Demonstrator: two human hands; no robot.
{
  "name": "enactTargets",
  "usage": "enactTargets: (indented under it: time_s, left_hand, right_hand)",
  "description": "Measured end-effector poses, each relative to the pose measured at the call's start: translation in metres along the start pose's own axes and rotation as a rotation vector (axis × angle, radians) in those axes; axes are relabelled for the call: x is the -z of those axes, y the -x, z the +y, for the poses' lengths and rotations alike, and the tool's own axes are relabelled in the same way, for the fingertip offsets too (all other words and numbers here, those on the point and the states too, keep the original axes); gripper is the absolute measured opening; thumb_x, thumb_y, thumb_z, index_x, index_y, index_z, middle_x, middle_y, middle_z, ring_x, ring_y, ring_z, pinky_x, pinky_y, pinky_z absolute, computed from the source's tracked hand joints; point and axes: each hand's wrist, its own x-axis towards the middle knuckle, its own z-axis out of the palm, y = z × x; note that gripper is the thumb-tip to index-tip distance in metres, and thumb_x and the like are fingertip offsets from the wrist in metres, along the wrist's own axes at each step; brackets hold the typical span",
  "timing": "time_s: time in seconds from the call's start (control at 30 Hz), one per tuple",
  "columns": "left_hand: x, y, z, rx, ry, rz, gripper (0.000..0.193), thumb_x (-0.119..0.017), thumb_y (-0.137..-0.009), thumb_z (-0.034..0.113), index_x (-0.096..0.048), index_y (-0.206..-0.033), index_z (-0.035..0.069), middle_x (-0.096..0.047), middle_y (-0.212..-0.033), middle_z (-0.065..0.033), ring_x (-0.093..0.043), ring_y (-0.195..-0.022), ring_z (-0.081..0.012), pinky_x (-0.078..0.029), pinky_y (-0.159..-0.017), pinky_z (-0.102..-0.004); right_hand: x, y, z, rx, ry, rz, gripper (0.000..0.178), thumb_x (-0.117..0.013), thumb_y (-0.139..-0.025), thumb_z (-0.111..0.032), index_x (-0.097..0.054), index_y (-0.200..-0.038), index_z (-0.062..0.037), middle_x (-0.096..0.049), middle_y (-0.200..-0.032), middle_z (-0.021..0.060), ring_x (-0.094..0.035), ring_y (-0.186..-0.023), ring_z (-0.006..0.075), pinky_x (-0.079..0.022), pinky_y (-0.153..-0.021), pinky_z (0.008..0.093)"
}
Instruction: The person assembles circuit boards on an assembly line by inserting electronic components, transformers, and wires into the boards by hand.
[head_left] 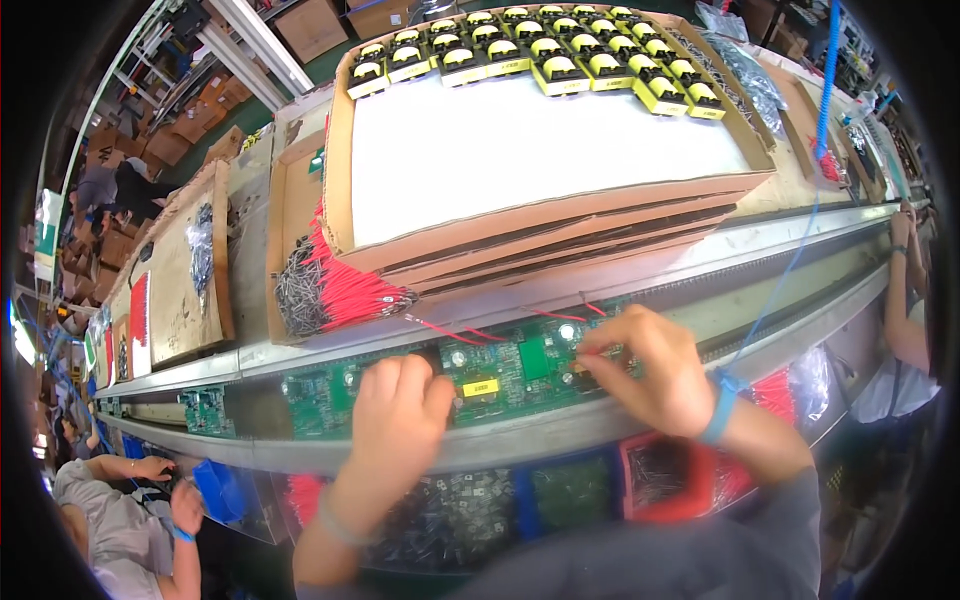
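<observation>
Green circuit boards [537,362] lie in a row along the metal conveyor track in front of me. My left hand [402,408] is over a board with its fingers curled and closed; whatever they hold is hidden. Just right of it, a yellow-topped block [480,388] sits on the board. My right hand [655,372], with a blue band at the wrist, pinches at the board's right part. Between its thumb and forefinger, the part is too small to name. Red wires [450,328] stick out from the boards' far edge.
Beyond the track, stacked cardboard trays [560,205] carry rows of yellow-and-black transformers [560,72]. Red leads [350,290] fill a box to their left. Bins of small parts [450,505] stand on the near side. Co-workers' hands [185,508] show at left, and an arm [900,270] at right.
</observation>
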Motion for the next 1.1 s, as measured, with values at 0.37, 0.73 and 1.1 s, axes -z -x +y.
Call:
enactTargets:
  time_s: [0.37,0.73,1.1]
  left_hand:
    - [-0.023,0.024,-0.006,0.404,0.584,0.154,0.021,-0.067,-0.091,0.003,-0.068,-0.111,0.001,-0.061,-0.094,-0.0115,-0.058,-0.094,-0.0281,-0.046,-0.085,-0.0367]
    - [-0.021,0.024,0.006,0.355,0.444,-0.06,0.022,-0.064,-0.09,0.004,-0.07,-0.111,0.002,-0.059,-0.102,-0.0117,-0.049,-0.1,-0.0325,-0.038,-0.088,-0.043]
    - [-0.047,-0.021,0.048,0.192,0.484,-0.078,0.046,-0.059,-0.077,-0.002,-0.069,-0.121,0.007,-0.059,-0.104,-0.0093,-0.051,-0.099,-0.0329,-0.04,-0.084,-0.0437]
  right_hand:
    - [-0.017,-0.006,0.01,-0.042,0.08,-0.042,0.026,-0.077,-0.078,-0.003,-0.061,-0.099,-0.0036,-0.064,-0.08,0.0121,-0.065,-0.071,0.0312,-0.054,-0.062,0.0407]
    - [-0.015,-0.008,0.002,0.036,0.258,-0.036,0.042,-0.085,-0.073,-0.008,-0.064,-0.108,-0.0023,-0.065,-0.084,0.0111,-0.063,-0.078,0.0311,-0.051,-0.07,0.0429]
    - [-0.028,0.039,-0.037,0.037,0.465,-0.658,0.051,-0.061,-0.095,-0.043,-0.06,-0.131,-0.0057,-0.066,-0.065,0.0095,-0.066,-0.053,0.0259,-0.047,-0.043,0.0414]
